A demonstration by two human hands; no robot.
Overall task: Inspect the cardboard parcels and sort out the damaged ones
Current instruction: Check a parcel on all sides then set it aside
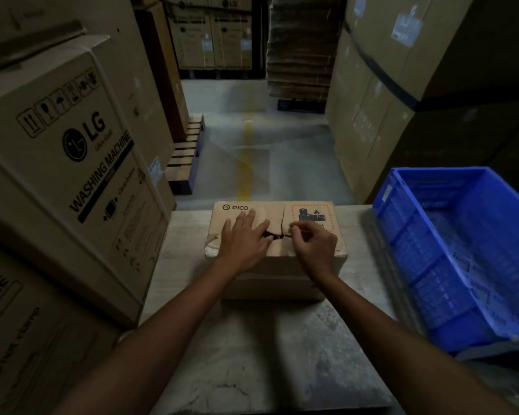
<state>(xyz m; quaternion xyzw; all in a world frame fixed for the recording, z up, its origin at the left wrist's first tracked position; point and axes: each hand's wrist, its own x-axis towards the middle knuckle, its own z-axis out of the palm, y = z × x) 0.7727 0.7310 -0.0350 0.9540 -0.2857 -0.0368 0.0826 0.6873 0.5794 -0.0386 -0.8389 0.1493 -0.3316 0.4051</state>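
Observation:
A brown PICO cardboard parcel (282, 212) lies on the grey table (252, 354) in front of me. Its top is torn, with a dark jagged hole (274, 234) near the middle and a crack running back from it. A battery warning label (312, 212) sits at its far right corner. My left hand (243, 238) rests flat on the top, fingers spread, just left of the tear. My right hand (312, 244) pinches the torn cardboard edge at the right side of the hole.
A blue plastic crate (468, 253) stands on the table to the right. Big LG washing machine cartons (72, 163) are stacked at the left, more tall cartons (402, 100) at the right. A floor aisle with a yellow line (246, 163) runs ahead, beside a wooden pallet (186, 157).

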